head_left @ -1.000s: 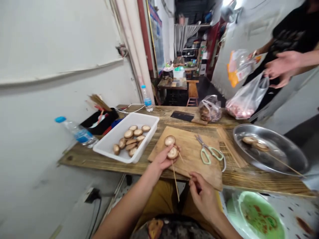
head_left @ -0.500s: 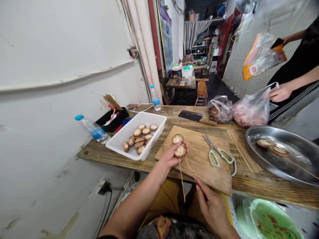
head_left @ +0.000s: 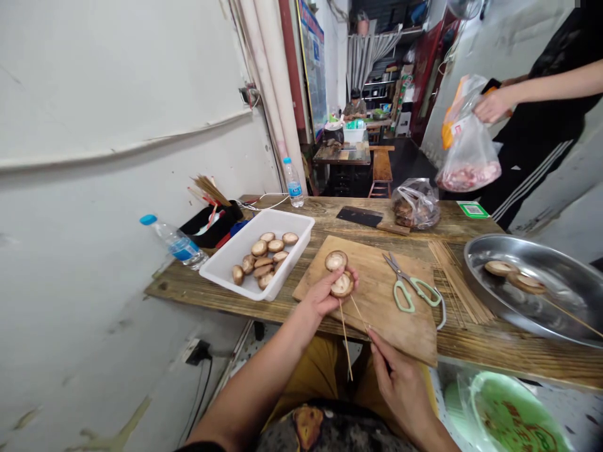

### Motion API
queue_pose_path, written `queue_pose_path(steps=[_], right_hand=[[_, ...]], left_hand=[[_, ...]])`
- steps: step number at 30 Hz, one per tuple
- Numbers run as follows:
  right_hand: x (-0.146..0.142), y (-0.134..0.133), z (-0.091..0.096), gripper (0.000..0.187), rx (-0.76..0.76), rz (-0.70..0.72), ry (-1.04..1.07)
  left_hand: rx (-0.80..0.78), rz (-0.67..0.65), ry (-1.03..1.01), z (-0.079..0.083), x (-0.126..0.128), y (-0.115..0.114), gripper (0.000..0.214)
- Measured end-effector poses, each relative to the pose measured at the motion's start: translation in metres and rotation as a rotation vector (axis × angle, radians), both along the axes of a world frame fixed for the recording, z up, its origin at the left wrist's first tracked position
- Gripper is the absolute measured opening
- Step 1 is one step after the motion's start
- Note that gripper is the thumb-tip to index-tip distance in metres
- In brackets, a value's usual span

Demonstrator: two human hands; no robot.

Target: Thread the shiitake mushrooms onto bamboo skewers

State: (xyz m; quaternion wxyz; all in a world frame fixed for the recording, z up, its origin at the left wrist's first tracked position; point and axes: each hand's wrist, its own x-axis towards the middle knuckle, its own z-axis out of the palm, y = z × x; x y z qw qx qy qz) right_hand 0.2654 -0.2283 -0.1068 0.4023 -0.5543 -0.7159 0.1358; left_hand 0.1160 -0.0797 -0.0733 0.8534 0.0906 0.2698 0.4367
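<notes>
My left hand is closed around a shiitake mushroom, its pale underside facing up. A second mushroom sits right beyond it, over the cutting board. One bamboo skewer hangs down from the held mushroom. My right hand pinches another skewer, whose far end meets the same mushroom; the tip is hidden. Green-handled scissors lie on the board. To the left, a white tray contains several mushrooms.
At right, a steel basin holds skewered mushrooms beside loose skewers. A cleaver and a bagged item lie behind the board. Bottles stand left. Another person holds a meat bag. Below is a green tub.
The other person has lifted the bag of meat off the table, uncovering a green card. My hands, the mushrooms and the skewers have barely moved.
</notes>
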Motion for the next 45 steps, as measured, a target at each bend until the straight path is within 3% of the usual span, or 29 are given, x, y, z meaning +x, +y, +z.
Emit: queue_pose_path(steps=[12,23,45], right_hand=[[-0.001,0.002,-0.005,0.034,-0.029,-0.014,0.004],[-0.009,0.007,0.007,0.033,-0.018,-0.052,0.005],[-0.027,0.021,0.018,0.033,-0.006,-0.104,0.110]], left_hand=[[0.079,-0.009,0.034,-0.004,0.005,-0.001,0.005],[0.244,-0.043,0.104,0.004,0.008,-0.005,0.016],[0.298,-0.119,0.146,0.017,0.013,-0.004,0.018]])
